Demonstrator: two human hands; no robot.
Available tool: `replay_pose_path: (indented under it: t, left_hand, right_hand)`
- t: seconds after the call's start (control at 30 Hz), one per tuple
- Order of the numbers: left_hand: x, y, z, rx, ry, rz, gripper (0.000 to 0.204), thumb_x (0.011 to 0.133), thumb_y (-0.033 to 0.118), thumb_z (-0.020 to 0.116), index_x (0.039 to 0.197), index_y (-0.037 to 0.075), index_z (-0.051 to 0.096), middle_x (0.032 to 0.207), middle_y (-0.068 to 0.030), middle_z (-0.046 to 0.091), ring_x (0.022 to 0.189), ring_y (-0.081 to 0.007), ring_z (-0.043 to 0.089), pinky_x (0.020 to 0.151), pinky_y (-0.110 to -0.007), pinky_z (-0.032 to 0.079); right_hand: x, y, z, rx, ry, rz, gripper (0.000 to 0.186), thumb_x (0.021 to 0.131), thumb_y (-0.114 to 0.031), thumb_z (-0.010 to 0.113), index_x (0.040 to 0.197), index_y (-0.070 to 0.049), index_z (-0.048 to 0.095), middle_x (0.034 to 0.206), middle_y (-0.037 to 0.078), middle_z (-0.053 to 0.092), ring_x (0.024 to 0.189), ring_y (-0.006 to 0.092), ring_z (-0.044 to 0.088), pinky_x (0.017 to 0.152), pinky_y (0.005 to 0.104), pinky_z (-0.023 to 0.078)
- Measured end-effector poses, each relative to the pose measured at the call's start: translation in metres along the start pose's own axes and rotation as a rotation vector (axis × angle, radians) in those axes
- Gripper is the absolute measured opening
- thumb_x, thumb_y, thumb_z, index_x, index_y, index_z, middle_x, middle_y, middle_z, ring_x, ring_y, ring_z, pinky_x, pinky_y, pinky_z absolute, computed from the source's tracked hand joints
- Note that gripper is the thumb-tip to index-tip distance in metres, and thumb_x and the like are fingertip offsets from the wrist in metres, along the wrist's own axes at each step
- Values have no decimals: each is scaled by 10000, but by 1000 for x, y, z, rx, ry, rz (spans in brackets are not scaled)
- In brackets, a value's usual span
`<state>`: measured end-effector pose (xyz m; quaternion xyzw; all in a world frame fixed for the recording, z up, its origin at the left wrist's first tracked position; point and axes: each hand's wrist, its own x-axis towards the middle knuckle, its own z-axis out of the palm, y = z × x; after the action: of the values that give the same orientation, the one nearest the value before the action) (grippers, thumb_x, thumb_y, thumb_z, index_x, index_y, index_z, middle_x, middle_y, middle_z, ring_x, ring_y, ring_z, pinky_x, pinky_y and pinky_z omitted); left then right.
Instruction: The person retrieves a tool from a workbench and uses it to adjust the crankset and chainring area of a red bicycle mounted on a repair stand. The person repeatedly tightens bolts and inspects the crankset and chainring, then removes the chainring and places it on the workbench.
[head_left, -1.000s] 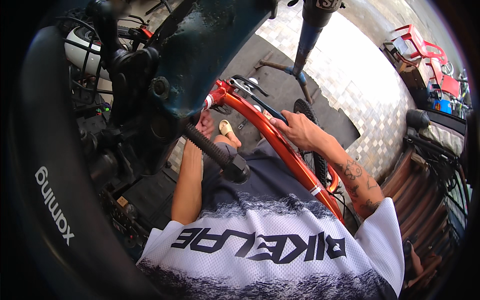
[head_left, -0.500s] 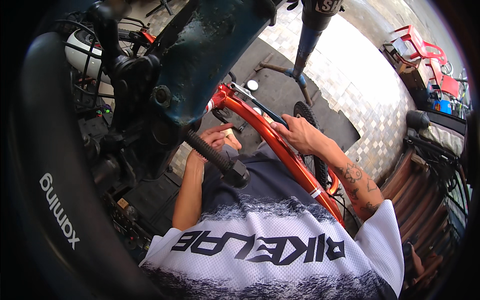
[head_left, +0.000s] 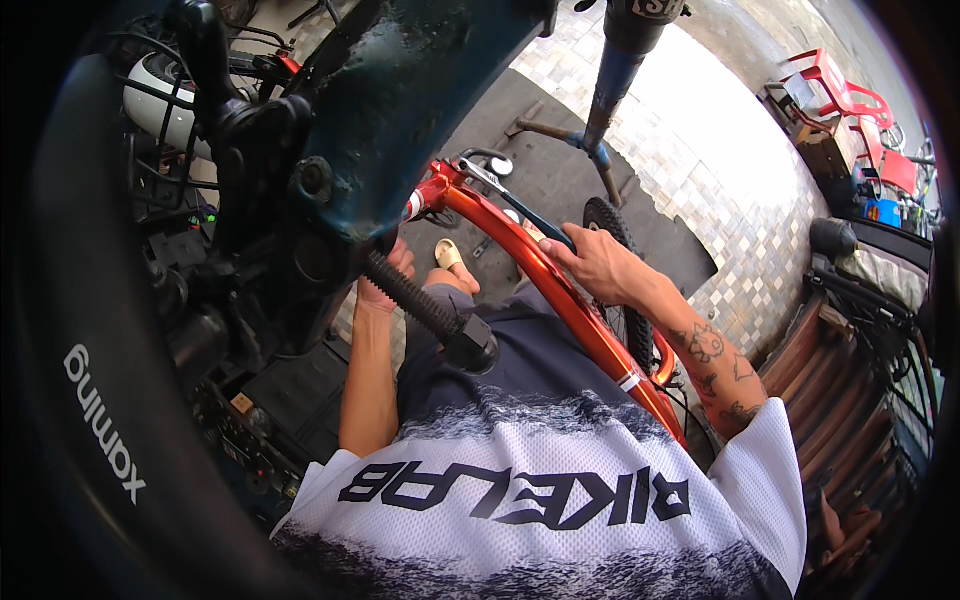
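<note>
An orange bicycle frame [head_left: 560, 300] slants from upper left to lower right in front of my dark-and-white jersey. My right hand [head_left: 597, 265] rests on its top tube, shut on a slim dark-handled spanner [head_left: 510, 200] whose head reaches up toward the frame's front end [head_left: 432, 192]. My left hand [head_left: 388, 278] is just under that front end, fingers curled. A black rubber grip [head_left: 425, 310] on a teal bicycle [head_left: 400, 100] covers much of that hand, so its hold is unclear.
A large black tyre [head_left: 90, 400] curves down the left side. A white helmet sits in a wire basket [head_left: 160, 95]. A blue stand post [head_left: 610, 95] rises from a dark mat. A small knobbly wheel [head_left: 625, 310], red chairs [head_left: 845, 95] and a tiled floor [head_left: 720, 180] lie to the right.
My left hand has slid down and left, further behind the black grip. My right hand and the spanner have stayed on the orange tube.
</note>
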<state>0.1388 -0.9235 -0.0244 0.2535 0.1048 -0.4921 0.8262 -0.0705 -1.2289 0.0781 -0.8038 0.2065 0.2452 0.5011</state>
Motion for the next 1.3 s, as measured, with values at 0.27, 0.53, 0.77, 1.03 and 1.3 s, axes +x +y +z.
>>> replay_pose_path:
  t: [0.27,0.53,0.77,1.03,1.3]
  left_hand:
    - [4,-3,6,140,161,-85,465,1024,40,546,1484,104,550,603,59,357,459,-32,289,402,-199,240]
    - [1,6,-7,275,154,-128,427,1023,48,550,1442,102,610,627,59,369,493,-37,302,400,-190,258]
    - [1,-11,-3,696,207,-283,462,1026,57,567,1486,100,564,661,55,426,474,-16,329,402,-184,248]
    - [-33,27,-64,681,426,4,357,1040,86,568,1396,69,597,702,36,476,506,-36,390,423,-205,304]
    - [-90,107,-43,444,785,702,214,1044,162,585,1216,75,677,728,32,567,546,-54,485,452,-226,382]
  right_hand:
    - [0,0,1,-2,1,10,605,1109,-508,431,1193,78,557,798,335,668,839,502,687,772,538,514]
    - [-3,3,5,-28,33,-72,622,1106,-502,442,1246,96,540,790,325,672,834,492,694,779,524,535]
    - [-19,13,-6,-30,27,31,594,1100,-506,461,1162,69,595,746,270,655,791,484,670,737,524,520]
    - [-88,74,-69,155,-30,478,587,1059,-595,515,1002,-17,602,643,52,514,534,204,539,509,387,423]
    - [-126,-8,-102,1210,1051,-191,429,1064,-610,515,965,-193,482,675,-78,322,467,40,264,391,217,226]
